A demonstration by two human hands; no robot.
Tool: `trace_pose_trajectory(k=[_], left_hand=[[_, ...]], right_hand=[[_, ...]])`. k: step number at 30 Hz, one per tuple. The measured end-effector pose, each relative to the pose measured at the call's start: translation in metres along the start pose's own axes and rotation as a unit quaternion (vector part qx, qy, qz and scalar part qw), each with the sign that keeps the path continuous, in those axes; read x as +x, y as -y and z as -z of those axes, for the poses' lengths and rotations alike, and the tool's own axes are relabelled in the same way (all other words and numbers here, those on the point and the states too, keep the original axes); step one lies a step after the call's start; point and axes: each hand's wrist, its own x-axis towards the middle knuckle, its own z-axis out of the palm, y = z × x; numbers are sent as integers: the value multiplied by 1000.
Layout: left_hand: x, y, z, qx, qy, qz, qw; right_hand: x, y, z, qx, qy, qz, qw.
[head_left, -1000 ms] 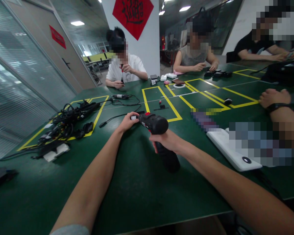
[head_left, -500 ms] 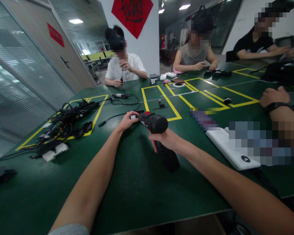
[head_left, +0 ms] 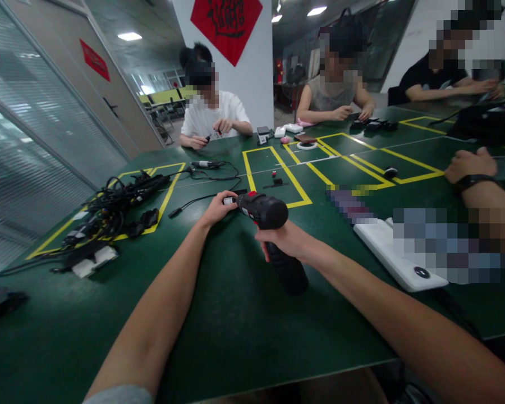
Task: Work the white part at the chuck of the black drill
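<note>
Black-and-red cordless drill (head_left: 264, 212) sits in both hands toward the near edge of the green table (head_left: 239, 331), the left hand (head_left: 216, 209) curled round its nose, the right hand (head_left: 285, 241) closed on its grip. Past it lies a yellow-taped rectangle (head_left: 278, 200); black cables (head_left: 118, 205) tangle leftward, a smooth white slab (head_left: 398, 255) rightward, near a co-worker's hand (head_left: 470, 165)

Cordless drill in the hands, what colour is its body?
Black cordless drill, red patch on top; best seen in the head view.
</note>
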Motion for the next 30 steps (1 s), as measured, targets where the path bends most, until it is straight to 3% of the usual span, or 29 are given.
trace_pose_trajectory(k=[30], left_hand=[[-2,-8,-1,-2,-16,23,1000]], right_hand=[[1,0,1,11,-8,-11,1000]])
